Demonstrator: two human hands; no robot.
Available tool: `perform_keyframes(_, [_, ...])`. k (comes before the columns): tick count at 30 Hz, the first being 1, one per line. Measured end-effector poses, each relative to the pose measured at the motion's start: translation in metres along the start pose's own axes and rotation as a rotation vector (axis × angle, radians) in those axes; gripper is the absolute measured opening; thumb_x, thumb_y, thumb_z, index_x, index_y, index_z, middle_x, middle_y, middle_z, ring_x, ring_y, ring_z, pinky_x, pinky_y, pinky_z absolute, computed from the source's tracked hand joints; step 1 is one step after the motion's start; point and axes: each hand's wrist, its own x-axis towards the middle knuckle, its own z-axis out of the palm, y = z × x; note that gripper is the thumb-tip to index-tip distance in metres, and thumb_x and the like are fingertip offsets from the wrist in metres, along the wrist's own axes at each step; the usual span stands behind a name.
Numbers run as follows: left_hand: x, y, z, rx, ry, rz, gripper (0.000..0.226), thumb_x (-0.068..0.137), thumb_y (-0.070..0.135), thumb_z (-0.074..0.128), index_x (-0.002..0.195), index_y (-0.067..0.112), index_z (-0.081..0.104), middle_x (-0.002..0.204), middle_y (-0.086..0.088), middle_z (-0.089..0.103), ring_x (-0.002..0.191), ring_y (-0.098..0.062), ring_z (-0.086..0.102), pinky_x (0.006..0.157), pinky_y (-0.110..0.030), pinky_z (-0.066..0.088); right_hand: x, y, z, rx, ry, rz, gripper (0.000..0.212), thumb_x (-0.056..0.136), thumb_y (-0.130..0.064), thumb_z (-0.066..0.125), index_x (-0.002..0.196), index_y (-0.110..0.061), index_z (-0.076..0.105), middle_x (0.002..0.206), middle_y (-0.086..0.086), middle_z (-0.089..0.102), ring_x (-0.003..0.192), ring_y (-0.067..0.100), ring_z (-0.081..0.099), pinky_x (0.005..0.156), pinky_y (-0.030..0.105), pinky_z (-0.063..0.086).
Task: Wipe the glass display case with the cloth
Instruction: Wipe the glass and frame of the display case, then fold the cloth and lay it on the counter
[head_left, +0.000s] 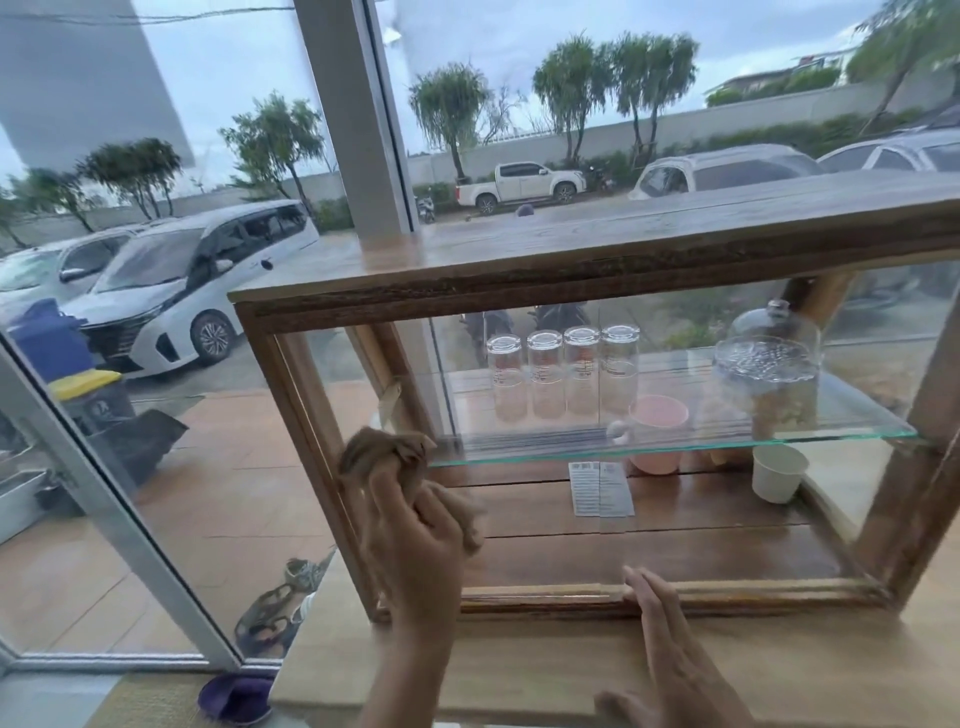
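A wooden-framed glass display case (571, 280) stands on a light wooden counter (779, 670) by a window. My left hand (415, 551) grips a crumpled brown cloth (387, 452) and presses it against the lower left of the case's front glass. My right hand (670, 639) lies flat with fingers together, its fingertips on the case's bottom front rail. Inside, a glass shelf (675, 441) carries several upturned glasses (563, 374) and a domed glass cake stand (769, 358).
A pink cup (657, 415), a white paper cup (778, 473) and a printed card (600, 488) are inside the case. Large windows show parked cars (192, 296) and bins (88, 389) outside. Sandals (275, 608) and a purple cloth (236, 699) lie on the floor at left.
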Motion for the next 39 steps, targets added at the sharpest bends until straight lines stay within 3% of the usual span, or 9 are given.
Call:
perform_keyframes(3, [-0.060, 0.017, 0.015, -0.128, -0.331, -0.012, 0.023, 0.085, 0.010, 0.047, 0.107, 0.018, 0.051, 0.093, -0.005, 0.067, 0.082, -0.025, 0.059, 0.064, -0.023, 0.039, 0.000, -0.004, -0.004, 0.031, -0.010, -0.019, 0.112, 0.063, -0.075, 0.066, 0.148, -0.019, 0.018, 0.145, -0.007, 0.026, 0.130, -0.009, 0.031, 0.101, 0.001, 0.024])
perform_keyframes(8, [-0.059, 0.060, 0.011, -0.493, -0.402, -0.144, 0.029, 0.092, 0.004, 0.060, 0.103, 0.029, 0.051, 0.098, 0.028, 0.062, 0.088, 0.005, 0.059, 0.078, -0.007, 0.042, -0.003, -0.010, -0.015, 0.053, -0.001, -0.063, 0.105, 0.065, -0.057, 0.074, 0.144, -0.036, 0.008, 0.147, -0.024, 0.007, 0.135, -0.005, 0.025, 0.101, 0.001, 0.021])
perform_keyframes(12, [-0.053, 0.065, 0.011, -0.728, -0.363, -0.360, 0.015, 0.092, 0.022, 0.062, 0.105, 0.025, 0.054, 0.094, 0.016, 0.065, 0.086, -0.009, 0.061, 0.077, -0.019, 0.047, -0.020, -0.032, -0.055, 0.210, 0.270, 0.059, 0.076, 0.073, -0.026, 0.074, 0.136, -0.041, 0.035, 0.130, -0.022, 0.046, 0.118, 0.001, 0.052, 0.092, 0.010, 0.042])
perform_keyframes(15, [-0.061, 0.076, 0.015, -0.770, -0.385, -0.407, 0.013, 0.097, 0.016, 0.060, 0.108, 0.021, 0.055, 0.094, 0.017, 0.064, 0.086, -0.008, 0.060, 0.077, -0.017, 0.046, -0.024, -0.056, -0.102, 0.324, 0.521, 0.155, 0.047, 0.083, -0.014, 0.072, 0.122, -0.033, 0.054, 0.110, -0.008, 0.065, 0.105, 0.007, 0.063, 0.089, 0.014, 0.047])
perform_keyframes(20, [-0.087, 0.114, 0.018, -0.850, -0.483, -0.376, 0.009, 0.100, 0.014, 0.053, 0.108, 0.018, 0.055, 0.088, 0.017, 0.065, 0.077, -0.004, 0.060, 0.069, -0.017, 0.046, -0.027, -0.087, -0.156, 0.542, 0.397, 0.229, 0.031, 0.085, -0.031, 0.069, 0.115, -0.031, 0.062, 0.109, -0.011, 0.067, 0.105, 0.007, 0.063, 0.085, 0.017, 0.051])
perform_keyframes(24, [-0.112, 0.153, 0.026, -0.935, -0.616, -0.393, 0.010, 0.099, 0.030, 0.045, 0.100, 0.028, 0.055, 0.085, 0.012, 0.064, 0.077, -0.014, 0.059, 0.070, -0.036, 0.051, -0.037, -0.089, -0.183, 0.671, 0.267, 0.293, 0.031, 0.084, -0.031, 0.068, 0.115, -0.028, 0.066, 0.104, -0.010, 0.072, 0.099, 0.004, 0.067, 0.080, 0.017, 0.052])
perform_keyframes(32, [-0.150, 0.232, 0.060, -1.090, -0.847, -0.536, 0.010, 0.095, 0.024, 0.058, 0.088, 0.018, 0.062, 0.077, -0.012, 0.064, 0.071, -0.020, 0.058, 0.065, -0.035, 0.048, -0.071, -0.029, -0.248, 0.709, 0.341, 0.442, 0.046, 0.067, -0.043, 0.079, 0.109, -0.028, 0.068, 0.102, -0.004, 0.075, 0.098, 0.014, 0.069, 0.088, 0.039, 0.055])
perform_keyframes(35, [-0.167, 0.256, 0.078, -1.104, -0.946, -0.652, 0.017, 0.094, 0.027, 0.061, 0.087, 0.012, 0.063, 0.079, -0.028, 0.062, 0.069, -0.029, 0.057, 0.064, -0.040, 0.047, -0.085, 0.003, -0.269, 0.646, 0.386, 0.504, 0.040, 0.068, -0.028, 0.086, 0.104, -0.026, 0.068, 0.100, -0.012, 0.074, 0.093, 0.009, 0.070, 0.084, 0.034, 0.056])
perform_keyframes(39, [-0.184, 0.283, 0.099, -1.126, -0.991, -0.865, 0.019, 0.096, 0.026, 0.062, 0.083, 0.013, 0.067, 0.085, -0.020, 0.067, 0.079, -0.028, 0.061, 0.077, -0.043, 0.049, -0.100, 0.045, -0.291, 0.680, 0.389, 0.511, 0.020, 0.082, -0.003, 0.072, 0.091, -0.021, 0.074, 0.088, -0.002, 0.077, 0.084, 0.013, 0.072, 0.077, 0.029, 0.056])
